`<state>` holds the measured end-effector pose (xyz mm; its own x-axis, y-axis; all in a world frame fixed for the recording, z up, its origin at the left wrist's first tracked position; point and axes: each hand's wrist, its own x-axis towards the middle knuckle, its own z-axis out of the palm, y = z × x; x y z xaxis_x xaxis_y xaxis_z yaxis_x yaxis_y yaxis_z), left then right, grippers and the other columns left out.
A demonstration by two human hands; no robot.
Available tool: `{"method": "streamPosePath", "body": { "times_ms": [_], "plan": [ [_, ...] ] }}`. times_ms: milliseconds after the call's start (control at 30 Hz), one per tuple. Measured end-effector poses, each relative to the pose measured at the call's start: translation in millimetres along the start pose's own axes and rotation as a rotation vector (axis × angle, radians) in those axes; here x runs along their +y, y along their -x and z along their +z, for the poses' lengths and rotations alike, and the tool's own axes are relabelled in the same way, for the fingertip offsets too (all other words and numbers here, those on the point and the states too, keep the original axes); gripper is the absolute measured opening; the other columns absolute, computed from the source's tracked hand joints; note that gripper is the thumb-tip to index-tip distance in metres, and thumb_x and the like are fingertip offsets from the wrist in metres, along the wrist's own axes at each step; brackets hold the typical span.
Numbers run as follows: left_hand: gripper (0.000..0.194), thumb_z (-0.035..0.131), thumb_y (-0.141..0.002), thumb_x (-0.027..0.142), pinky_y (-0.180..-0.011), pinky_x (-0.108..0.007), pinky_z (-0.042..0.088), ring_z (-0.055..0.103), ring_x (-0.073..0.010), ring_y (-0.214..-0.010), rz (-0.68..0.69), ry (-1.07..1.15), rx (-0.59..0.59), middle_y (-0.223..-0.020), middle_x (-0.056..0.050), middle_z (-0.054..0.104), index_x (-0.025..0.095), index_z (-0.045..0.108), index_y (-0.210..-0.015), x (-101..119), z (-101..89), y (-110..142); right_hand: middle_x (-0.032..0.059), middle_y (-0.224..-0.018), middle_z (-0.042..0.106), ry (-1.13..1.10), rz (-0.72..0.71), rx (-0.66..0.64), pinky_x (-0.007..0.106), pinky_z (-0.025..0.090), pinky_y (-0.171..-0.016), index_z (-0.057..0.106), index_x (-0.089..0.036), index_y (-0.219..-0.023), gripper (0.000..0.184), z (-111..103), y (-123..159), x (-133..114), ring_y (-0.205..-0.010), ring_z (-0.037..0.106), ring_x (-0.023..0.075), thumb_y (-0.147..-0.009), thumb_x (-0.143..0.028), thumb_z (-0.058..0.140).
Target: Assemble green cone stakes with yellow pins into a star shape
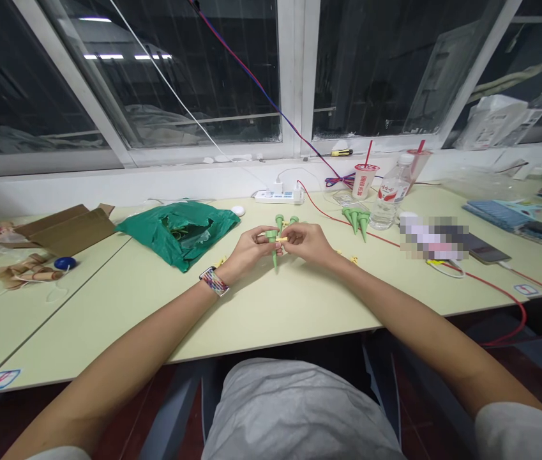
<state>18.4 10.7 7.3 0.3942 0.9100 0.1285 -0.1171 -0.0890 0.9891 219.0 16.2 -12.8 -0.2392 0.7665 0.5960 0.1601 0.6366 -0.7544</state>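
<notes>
My left hand pinches a green cone-shaped spike that points down toward the pale yellow table. My right hand is closed on a small yellow piece pressed against the top of that spike. Both hands meet above the table's middle. Two more green spikes stand just behind my fingers. A bundle of green spikes lies to the right, beside a water bottle. A wristband sits on my left wrist.
An open green plastic bag lies to the left of my hands, a flattened cardboard box further left. A power strip, a red cable, a paper cup with straw and a phone occupy the back and right.
</notes>
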Motion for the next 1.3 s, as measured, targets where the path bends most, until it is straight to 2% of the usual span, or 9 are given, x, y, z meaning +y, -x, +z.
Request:
{"method": "streamPosePath", "body": {
  "times_ms": [133, 267, 467, 567, 667, 833, 1000, 1133, 1300],
  "plan": [
    [0.055, 0.096, -0.071, 0.027, -0.089, -0.038, 0.061, 0.077, -0.0195, -0.082, -0.05, 0.071, -0.009, -0.094, -0.006, 0.079, 0.016, 0.068, -0.117, -0.1, -0.7, -0.2, 0.0009, -0.073, 0.071, 0.033, -0.009, 0.013, 0.027, 0.053, -0.061, 0.073, -0.019, -0.083, 0.01, 0.2, -1.3, -1.6, -0.064, 0.066, 0.0151, -0.077, -0.026, 0.072],
    [0.032, 0.09, -0.08, 0.025, -0.092, -0.034, 0.059, 0.075, -0.0178, -0.087, -0.121, 0.139, -0.029, -0.097, -0.009, 0.078, 0.012, 0.072, -0.103, 0.4, -0.7, -0.3, 0.0006, -0.073, 0.07, 0.058, -0.02, 0.025, 0.027, 0.053, -0.063, 0.072, -0.019, -0.083, 0.011, -1.0, -2.8, -3.9, -0.065, 0.064, 0.0148, -0.079, -0.03, 0.072],
    [0.029, 0.088, -0.082, 0.033, -0.079, -0.031, 0.06, 0.072, -0.0174, -0.079, -0.231, 0.121, -0.109, -0.091, -0.009, 0.074, 0.01, 0.075, -0.094, 1.8, -2.0, 0.5, 0.0027, -0.085, 0.075, 0.101, -0.048, 0.013, 0.028, 0.055, -0.069, 0.075, -0.021, -0.087, 0.01, -4.2, -3.3, -4.5, -0.074, 0.067, 0.0162, -0.083, -0.027, 0.069],
    [0.032, 0.09, -0.079, 0.035, -0.076, -0.033, 0.06, 0.071, -0.0176, -0.076, -0.217, 0.093, -0.1, -0.089, -0.009, 0.073, 0.01, 0.075, -0.092, 2.0, -1.0, 1.3, 0.004, -0.09, 0.075, 0.114, -0.045, 0.006, 0.029, 0.057, -0.07, 0.077, -0.022, -0.088, 0.012, -4.6, -4.0, -2.9, -0.077, 0.068, 0.0167, -0.085, -0.03, 0.07],
    [0.036, 0.091, -0.077, 0.036, -0.079, -0.034, 0.059, 0.072, -0.019, -0.08, -0.182, 0.053, -0.06, -0.089, -0.01, 0.074, 0.01, 0.075, -0.095, 1.4, 1.1, 1.6, 0.0051, -0.092, 0.073, 0.051, 0.019, 0.02, 0.028, 0.058, -0.064, 0.077, -0.021, -0.09, 0.015, -3.2, -4.8, -0.4, -0.075, 0.069, 0.0171, -0.081, -0.032, 0.074],
    [0.035, 0.092, -0.076, 0.036, -0.081, -0.036, 0.058, 0.071, -0.0201, -0.081, -0.125, 0.034, -0.017, -0.091, -0.012, 0.076, 0.01, 0.076, -0.092, -2.2, 2.1, -0.7, 0.0042, -0.095, 0.071, -0.087, 0.123, 0.013, 0.029, 0.063, -0.058, 0.07, -0.02, -0.096, 0.026, -1.9, -4.4, -1.4, -0.076, 0.072, 0.0184, -0.074, -0.031, 0.077],
    [0.031, 0.091, -0.076, 0.035, -0.08, -0.036, 0.057, 0.071, -0.0206, -0.081, -0.076, 0.027, 0.0, -0.092, -0.013, 0.077, 0.011, 0.078, -0.091, -5.7, 0.0, -2.6, 0.0039, -0.09, 0.071, -0.101, 0.149, 0.0, 0.029, 0.063, -0.056, 0.069, -0.02, -0.09, 0.02, -6.0, -3.3, -6.2, -0.074, 0.073, 0.0189, -0.078, -0.034, 0.075],
    [0.032, 0.09, -0.077, 0.036, -0.08, -0.037, 0.056, 0.07, -0.0204, -0.08, -0.074, 0.015, -0.013, -0.091, -0.013, 0.076, 0.01, 0.078, -0.09, -5.8, -0.4, -2.2, 0.0041, -0.083, 0.072, -0.073, 0.19, -0.023, 0.027, 0.059, -0.05, 0.072, -0.019, -0.088, 0.027, -8.0, -3.3, -4.9, -0.067, 0.069, 0.0175, -0.082, -0.045, 0.077],
    [0.032, 0.09, -0.076, 0.035, -0.08, -0.036, 0.056, 0.069, -0.0198, -0.082, -0.053, -0.002, -0.025, -0.092, -0.011, 0.074, 0.011, 0.079, -0.093, -5.6, -0.5, -2.5, 0.003, -0.071, 0.07, -0.073, 0.27, -0.072, 0.026, 0.055, -0.049, 0.068, -0.019, -0.076, 0.044, -8.3, -3.9, -2.4, -0.056, 0.064, 0.0145, -0.094, -0.059, 0.064]
  ]
}}
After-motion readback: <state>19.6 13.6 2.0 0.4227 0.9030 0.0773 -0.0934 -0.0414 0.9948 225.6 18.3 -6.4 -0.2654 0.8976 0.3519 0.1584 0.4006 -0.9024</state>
